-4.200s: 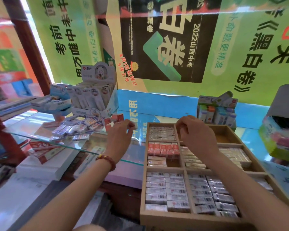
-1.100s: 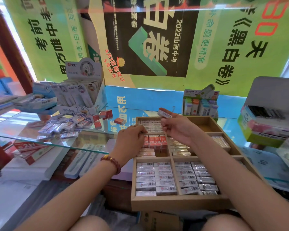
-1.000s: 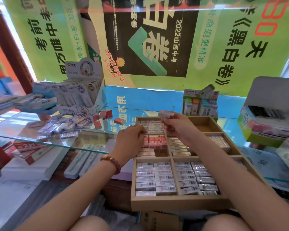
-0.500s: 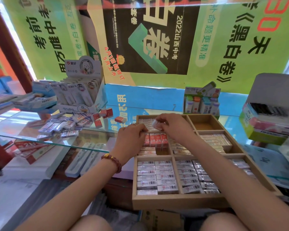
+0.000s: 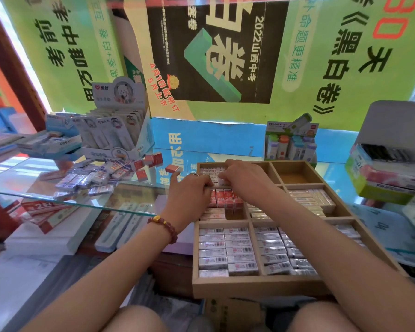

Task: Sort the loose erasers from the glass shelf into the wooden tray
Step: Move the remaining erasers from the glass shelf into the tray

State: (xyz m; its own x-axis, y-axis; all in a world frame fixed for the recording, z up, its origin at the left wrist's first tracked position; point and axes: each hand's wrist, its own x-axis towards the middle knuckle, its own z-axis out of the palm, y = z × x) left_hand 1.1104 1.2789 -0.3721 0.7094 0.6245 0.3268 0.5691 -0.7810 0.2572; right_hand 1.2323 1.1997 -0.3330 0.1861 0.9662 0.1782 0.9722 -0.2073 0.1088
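Note:
The wooden tray [image 5: 256, 287] sits in front of me, most of its compartments filled with rows of wrapped erasers; the far-right one is empty. My right hand [image 5: 244, 180] pinches a small white eraser [image 5: 222, 182] low over the far-left compartment. My left hand [image 5: 189, 195] is curled beside it at the tray's left side, and its palm is hidden. Loose blue-and-white erasers [image 5: 94, 178] lie heaped on the glass shelf [image 5: 22, 178], with a few red erasers [image 5: 153, 160] next to them.
A display box of white packs [image 5: 115, 135] stands behind the heap. A box of small bottles [image 5: 290, 144] is behind the tray. Stacked stationery boxes [image 5: 388, 173] crowd the right side. Red 2B boxes [image 5: 46, 212] lie under the glass shelf.
My right hand has brought the white eraser down from above the tray into the far-left compartment. My left hand has stayed curled at the tray's left side.

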